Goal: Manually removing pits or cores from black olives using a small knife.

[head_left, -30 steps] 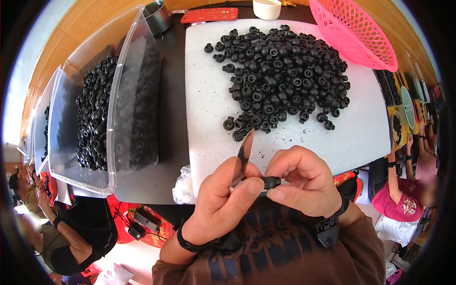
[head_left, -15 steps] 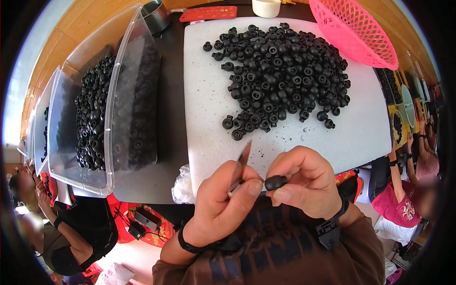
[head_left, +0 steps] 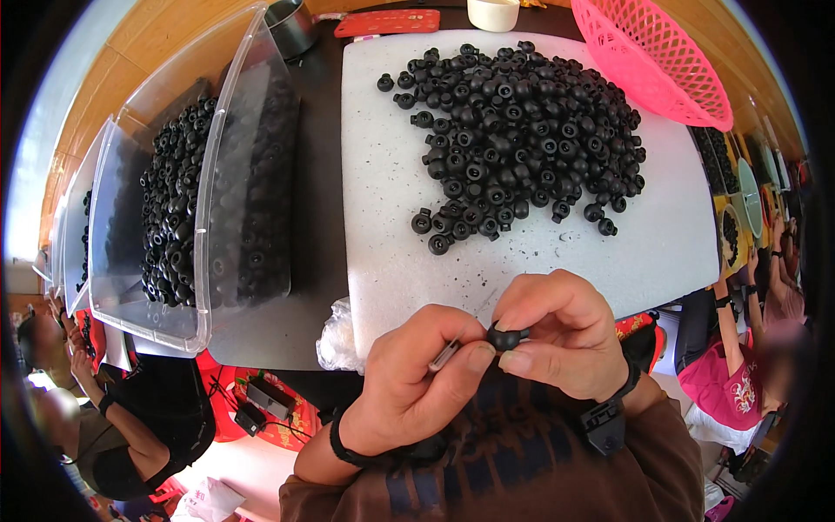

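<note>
Between the thumb and fingers of my right hand is a small black ball-shaped part with a collar. My left hand is closed around a small knife, whose thin blade points up past the fingertips and is hard to see edge-on. The left thumb and forefinger meet the near side of the ball, so both hands are together at it. Beyond them, a large heap of similar black parts lies on a white foam sheet, with dark crumbs scattered over it.
At the left stands a clear plastic bin holding many black parts. A pink mesh basket leans at the far right. Along the back are a metal pot, a red flat case and a white cup. People sit at both sides.
The black part has turned in my right fingers, and the left fingers have come against it. The knife blade has tilted to the right and now shows nearly edge-on.
</note>
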Demonstrator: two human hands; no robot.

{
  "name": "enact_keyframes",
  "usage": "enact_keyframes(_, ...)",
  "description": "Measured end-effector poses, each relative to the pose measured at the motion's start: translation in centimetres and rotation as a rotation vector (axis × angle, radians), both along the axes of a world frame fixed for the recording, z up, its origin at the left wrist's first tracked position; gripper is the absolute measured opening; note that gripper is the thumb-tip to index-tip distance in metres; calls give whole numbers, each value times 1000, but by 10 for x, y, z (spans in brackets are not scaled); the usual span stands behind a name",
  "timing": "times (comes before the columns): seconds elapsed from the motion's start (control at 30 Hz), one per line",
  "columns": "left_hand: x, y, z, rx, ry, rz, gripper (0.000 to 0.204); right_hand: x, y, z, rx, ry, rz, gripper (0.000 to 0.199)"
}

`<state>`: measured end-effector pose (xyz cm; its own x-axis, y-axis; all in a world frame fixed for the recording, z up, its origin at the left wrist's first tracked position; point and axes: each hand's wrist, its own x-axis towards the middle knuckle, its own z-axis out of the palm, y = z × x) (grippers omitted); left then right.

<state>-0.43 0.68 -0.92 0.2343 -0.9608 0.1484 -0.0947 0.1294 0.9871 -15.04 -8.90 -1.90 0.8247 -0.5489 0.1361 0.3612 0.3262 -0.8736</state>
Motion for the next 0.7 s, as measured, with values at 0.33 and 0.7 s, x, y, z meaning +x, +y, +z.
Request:
enact_keyframes(0.33,1,0,1,6,-32,-39,5,-6,0,6,139,87,82,25)
enact_keyframes(0.7,-1,-2,4,-13,-247,-63,17,-5,-2,2,102,-10,-24,22)
